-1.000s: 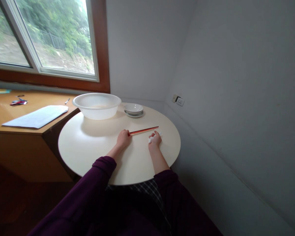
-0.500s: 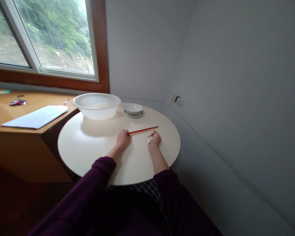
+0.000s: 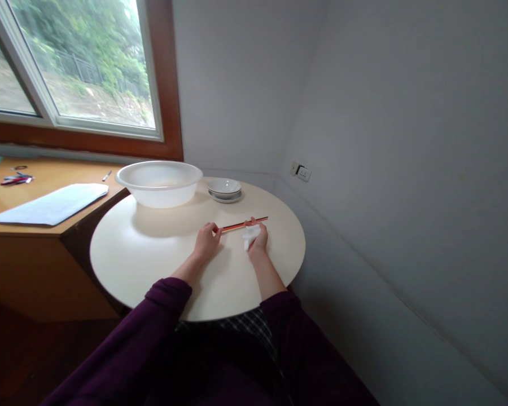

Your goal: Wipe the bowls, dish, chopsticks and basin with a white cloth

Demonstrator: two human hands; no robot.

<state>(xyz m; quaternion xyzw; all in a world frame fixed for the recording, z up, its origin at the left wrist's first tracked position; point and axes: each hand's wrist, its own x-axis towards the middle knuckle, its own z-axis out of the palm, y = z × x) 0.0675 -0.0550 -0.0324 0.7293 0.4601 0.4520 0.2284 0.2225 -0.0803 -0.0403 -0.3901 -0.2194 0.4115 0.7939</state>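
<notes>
At one end, left fingers (image 3: 215,227) pinch chopsticks (image 3: 233,226); right fingers (image 3: 253,221), holding tissue (image 3: 251,232), seemingly touch them farther along.

Near the middle of the round table (image 3: 144,259), the left hand (image 3: 206,241) makes a pinch; toward its right edge, the right hand (image 3: 260,239) is half curled.

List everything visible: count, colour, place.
round table: 1, cream, centre
chopsticks: apparently 2, red, over table
crumpled wad: 1, white, at chopsticks
basin: 1, white, table, left
stacked dishes: at least 2, white, table
desk: 1, tan, left
paper: count unclear, white, desk
pen: 1, whitish, desk
small items: several, mixed, desk
window: 1, brown frame, left
walls: 2, grey, behind, right
wall plates: 2, pale, right
floor: 1, dark, lower left
sleeves: 2, purple, lower frame
left hand: 1, bare, gripping chopsticks
right hand: 1, bare, holding wad
</notes>
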